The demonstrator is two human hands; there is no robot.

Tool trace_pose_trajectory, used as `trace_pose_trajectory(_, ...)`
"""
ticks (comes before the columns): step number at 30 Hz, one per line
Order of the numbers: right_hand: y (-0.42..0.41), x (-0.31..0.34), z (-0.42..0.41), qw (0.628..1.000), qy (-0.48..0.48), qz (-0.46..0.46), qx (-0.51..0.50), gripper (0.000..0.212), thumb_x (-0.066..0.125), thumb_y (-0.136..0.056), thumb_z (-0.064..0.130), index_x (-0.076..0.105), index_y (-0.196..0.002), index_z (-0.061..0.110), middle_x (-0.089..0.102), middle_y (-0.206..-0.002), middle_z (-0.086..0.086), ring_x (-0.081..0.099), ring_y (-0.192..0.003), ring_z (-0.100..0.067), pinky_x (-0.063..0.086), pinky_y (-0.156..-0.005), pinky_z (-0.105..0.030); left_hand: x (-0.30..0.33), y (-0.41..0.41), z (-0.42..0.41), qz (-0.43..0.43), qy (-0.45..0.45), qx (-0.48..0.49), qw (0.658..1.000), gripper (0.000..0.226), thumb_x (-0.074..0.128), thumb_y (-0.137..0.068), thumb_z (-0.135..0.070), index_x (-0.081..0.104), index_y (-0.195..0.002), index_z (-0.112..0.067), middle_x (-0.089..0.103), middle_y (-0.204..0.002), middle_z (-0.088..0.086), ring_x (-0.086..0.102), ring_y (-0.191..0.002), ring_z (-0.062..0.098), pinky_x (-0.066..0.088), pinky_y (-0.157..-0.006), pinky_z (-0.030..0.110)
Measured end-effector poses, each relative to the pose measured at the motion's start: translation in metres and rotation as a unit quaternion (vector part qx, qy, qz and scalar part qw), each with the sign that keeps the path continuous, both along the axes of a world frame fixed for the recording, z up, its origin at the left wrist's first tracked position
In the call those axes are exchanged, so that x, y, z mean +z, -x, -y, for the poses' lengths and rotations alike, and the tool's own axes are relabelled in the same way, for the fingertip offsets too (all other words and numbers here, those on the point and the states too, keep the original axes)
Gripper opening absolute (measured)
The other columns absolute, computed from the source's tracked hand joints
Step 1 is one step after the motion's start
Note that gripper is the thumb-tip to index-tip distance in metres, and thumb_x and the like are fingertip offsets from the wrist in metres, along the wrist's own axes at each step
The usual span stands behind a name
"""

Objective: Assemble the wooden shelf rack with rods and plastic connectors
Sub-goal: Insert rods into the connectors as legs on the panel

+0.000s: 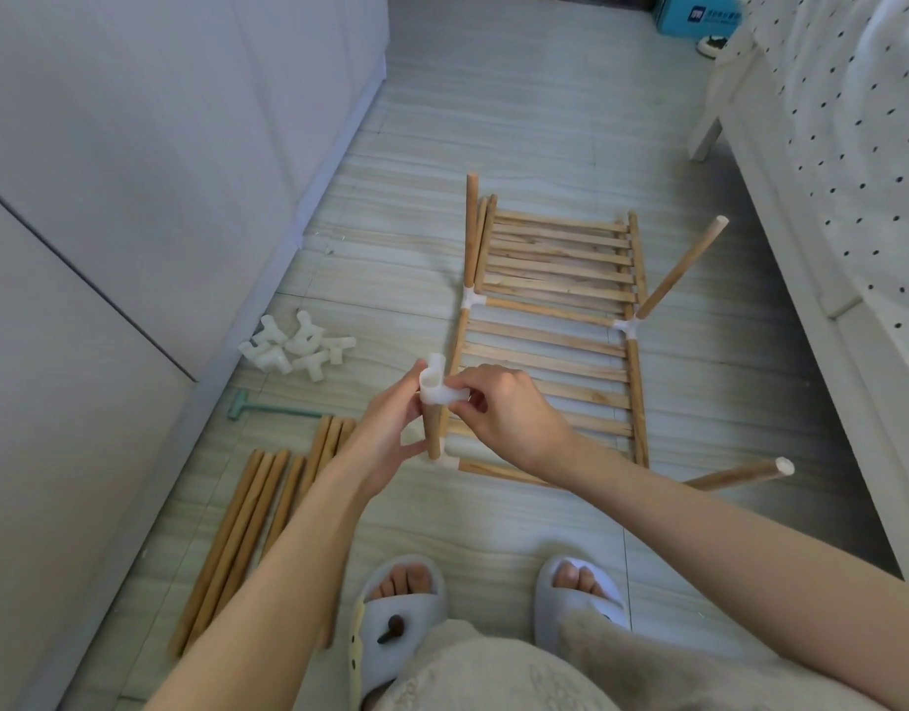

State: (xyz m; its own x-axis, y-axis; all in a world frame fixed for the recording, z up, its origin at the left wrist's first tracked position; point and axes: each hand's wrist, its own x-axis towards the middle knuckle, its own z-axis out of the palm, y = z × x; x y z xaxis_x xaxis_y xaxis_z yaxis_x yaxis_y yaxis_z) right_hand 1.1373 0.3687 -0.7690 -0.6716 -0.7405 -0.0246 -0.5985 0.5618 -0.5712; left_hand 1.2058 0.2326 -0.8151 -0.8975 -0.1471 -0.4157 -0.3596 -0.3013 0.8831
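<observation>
A partly built wooden rack point(549, 346) lies flat on the tiled floor, slatted panels joined by white plastic connectors, with upright rods at its corners. At the near left corner stands a short upright rod point(432, 433). A white connector point(436, 390) sits on top of that rod. My left hand point(390, 428) grips the rod and the connector's left side. My right hand point(503, 413) pinches the connector's right arm. Several loose rods point(247, 526) lie on the floor at the left. A heap of spare connectors point(298, 346) lies beyond them.
A green-handled mallet point(267, 410) lies between the connectors and the loose rods. White cabinet fronts point(160, 197) run along the left, a white bed frame point(821, 279) with dotted bedding along the right. My slippered feet point(488, 602) are at the bottom.
</observation>
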Motion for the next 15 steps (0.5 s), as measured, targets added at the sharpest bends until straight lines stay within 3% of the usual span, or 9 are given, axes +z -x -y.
trace_pose_trajectory(4, 0.001, 0.002, 0.000, 0.997, -0.021, -0.055, 0.040, 0.025, 0.049, -0.092, 0.010, 0.066, -0.110, 0.012, 0.063, -0.084, -0.011, 0.043, -0.075, -0.018, 0.041, -0.075, -0.033, 0.001, 0.003, 0.002, -0.021, 0.027, 0.001, 0.999, 0.038, 0.037, -0.099, -0.043, 0.072, -0.089, -0.031, 0.070, -0.102, 0.005, 0.063, -0.106, 0.015, 0.047, -0.082, 0.029)
trace_pose_trajectory(7, 0.003, 0.003, 0.000, 0.992, -0.056, -0.083, 0.070, 0.027, 0.042, -0.096, 0.013, 0.061, -0.115, 0.011, 0.064, -0.085, -0.013, 0.040, -0.078, -0.022, 0.042, -0.078, -0.037, -0.003, 0.003, 0.000, -0.052, 0.045, 0.029, 0.997, 0.040, 0.032, -0.102, -0.033, 0.069, -0.090, -0.022, 0.065, -0.092, 0.026, 0.065, -0.096, 0.027, 0.047, -0.079, 0.032)
trace_pose_trajectory(11, 0.006, 0.002, 0.001, 0.986, -0.092, -0.098, 0.098, 0.027, 0.037, -0.098, 0.015, 0.057, -0.115, 0.008, 0.064, -0.089, -0.013, 0.037, -0.078, -0.023, 0.042, -0.080, -0.039, -0.013, 0.005, -0.004, -0.064, 0.054, 0.048, 0.995, 0.036, 0.032, -0.102, -0.028, 0.063, -0.096, -0.011, 0.065, -0.092, 0.024, 0.062, -0.093, 0.036, 0.049, -0.080, 0.038)
trace_pose_trajectory(15, 0.005, 0.005, -0.001, 0.994, -0.031, -0.069, 0.080, 0.026, 0.050, -0.093, 0.010, 0.066, -0.112, 0.015, 0.064, -0.081, -0.010, 0.047, -0.074, -0.023, 0.043, -0.074, -0.033, -0.018, 0.005, -0.002, -0.059, 0.046, 0.071, 0.995, 0.036, 0.038, -0.101, -0.034, 0.067, -0.097, -0.013, 0.066, -0.101, 0.022, 0.063, -0.098, 0.031, 0.051, -0.080, 0.038)
